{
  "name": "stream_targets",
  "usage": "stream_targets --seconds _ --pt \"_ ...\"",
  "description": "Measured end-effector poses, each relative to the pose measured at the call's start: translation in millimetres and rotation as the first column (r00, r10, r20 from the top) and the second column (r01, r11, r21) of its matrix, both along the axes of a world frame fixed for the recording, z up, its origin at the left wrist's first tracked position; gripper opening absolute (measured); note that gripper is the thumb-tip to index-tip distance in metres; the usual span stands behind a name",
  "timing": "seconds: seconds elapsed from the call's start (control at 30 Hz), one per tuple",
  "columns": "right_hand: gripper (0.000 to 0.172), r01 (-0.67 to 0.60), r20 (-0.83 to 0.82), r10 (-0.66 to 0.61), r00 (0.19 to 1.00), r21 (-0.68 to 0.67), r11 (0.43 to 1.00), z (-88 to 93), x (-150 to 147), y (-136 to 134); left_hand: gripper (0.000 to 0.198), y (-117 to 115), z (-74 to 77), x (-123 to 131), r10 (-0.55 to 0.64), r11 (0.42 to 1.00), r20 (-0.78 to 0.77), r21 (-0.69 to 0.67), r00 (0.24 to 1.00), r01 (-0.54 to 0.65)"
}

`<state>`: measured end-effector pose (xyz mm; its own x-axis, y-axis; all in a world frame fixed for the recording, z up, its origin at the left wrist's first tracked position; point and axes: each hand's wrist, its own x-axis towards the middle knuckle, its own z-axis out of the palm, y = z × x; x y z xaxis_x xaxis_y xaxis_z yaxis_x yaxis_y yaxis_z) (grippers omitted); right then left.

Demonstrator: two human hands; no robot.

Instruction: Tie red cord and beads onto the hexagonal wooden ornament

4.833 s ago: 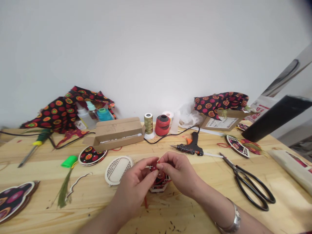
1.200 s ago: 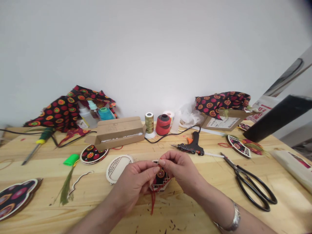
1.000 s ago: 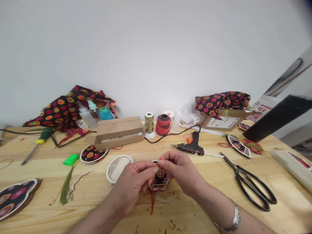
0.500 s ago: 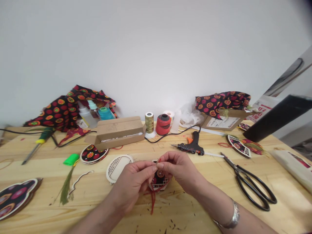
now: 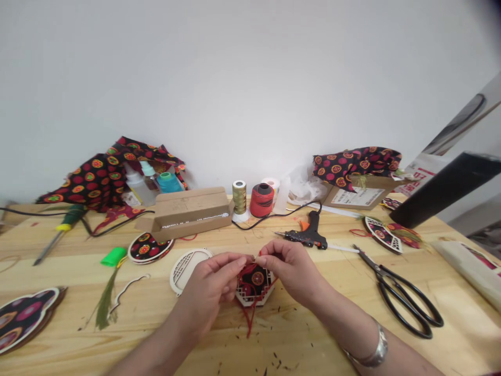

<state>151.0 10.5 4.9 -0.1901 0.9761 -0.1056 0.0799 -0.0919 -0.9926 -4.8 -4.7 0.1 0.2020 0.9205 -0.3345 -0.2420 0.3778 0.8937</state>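
Looks like I'm at a home craft bench: a pale wooden table (image 5: 391, 292) against a plain white wall, littered with a glue gun (image 5: 307, 237), scissors (image 5: 403, 297), thread spools (image 5: 261, 200), patterned fabric (image 5: 102, 175) and glue bottles (image 5: 138, 188).

left hand (image 5: 213, 284) and right hand (image 5: 287, 271) close together, fingertips pinched

Both forearms were bare, without sleeves. The right wrist wore a silver metal bracelet (image 5: 371, 353), wide and shiny, with segmented links.
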Motion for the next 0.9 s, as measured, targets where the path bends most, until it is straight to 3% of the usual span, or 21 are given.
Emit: stream_targets --seconds 0.2,0.33,0.43,0.6,0.77,0.9 --pt "0.010 0.030 0.263 -0.098 0.960 0.251 0.967 -2.7 1.2 -1.5 0.018 0.0 -1.5 -0.1 -0.011 0.996 -0.127 0.087 0.992 0.022" --pt "0.011 -0.014 0.391 -0.141 0.910 0.369 0.929 -4.4 1.7 -4.5 0.014 -0.8 0.6 -0.2 0.016 0.997 -0.111 0.073 0.994 -0.008" --pt "0.011 -0.008 0.417 -0.180 0.891 0.411 0.912 -3.9 2.3 -5.4 0.016 -2.2 0.1 -0.1 -0.042 0.997 -0.061 0.068 0.997 0.046" --pt "0.009 0.053 0.327 -0.168 0.930 0.333 0.941 -2.9 2.0 -3.7 0.017 -4.2 -2.0 1.4 -0.129 0.988 -0.109 0.072 0.986 0.137" --pt "0.006 0.086 0.070 -0.094 0.993 0.111 0.990 0.1 0.6 -0.7 0.014 -3.7 0.7 5.0 -0.141 0.980 -0.251 0.106 0.958 0.171" --pt "0.006 0.088 0.035 -0.091 0.995 0.081 0.993 1.1 1.1 0.6 0.011 -3.4 2.4 5.2 -0.084 0.967 -0.283 0.207 0.955 0.146"
